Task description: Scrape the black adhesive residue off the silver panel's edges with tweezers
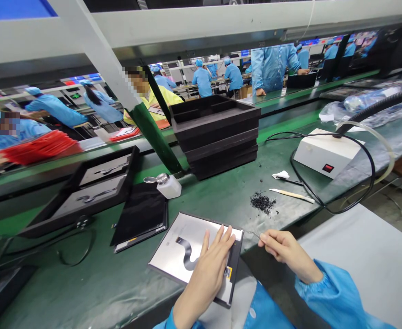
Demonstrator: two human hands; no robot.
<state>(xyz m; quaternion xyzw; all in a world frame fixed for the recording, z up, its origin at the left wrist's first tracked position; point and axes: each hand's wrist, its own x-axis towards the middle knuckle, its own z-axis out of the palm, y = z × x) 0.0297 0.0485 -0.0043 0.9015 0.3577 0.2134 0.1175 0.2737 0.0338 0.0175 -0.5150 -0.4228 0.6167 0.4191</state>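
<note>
My left hand [209, 267] lies flat with fingers stretched out on the silver back of a display panel [168, 256]. The panel carries a curved grey flex cable [186, 253], partly covered by that hand, and overhangs the bench's near edge. Just right of its corner, my right hand [285, 251] is closed in a pinch on a thin metal tool [254, 234], whose exact kind is too small to make out. The tool's tip is close to the panel's edge; whether they touch I cannot tell. A pile of black scraps [262, 202] lies beyond it.
Black trays [221, 141] stand stacked behind. A dark panel [141, 214], a white dispenser bottle [169, 186] and a tray of panels [94, 196] are left. Right are a craft knife [292, 195] and a white box [327, 153] with hose and cable. Co-workers sit beyond.
</note>
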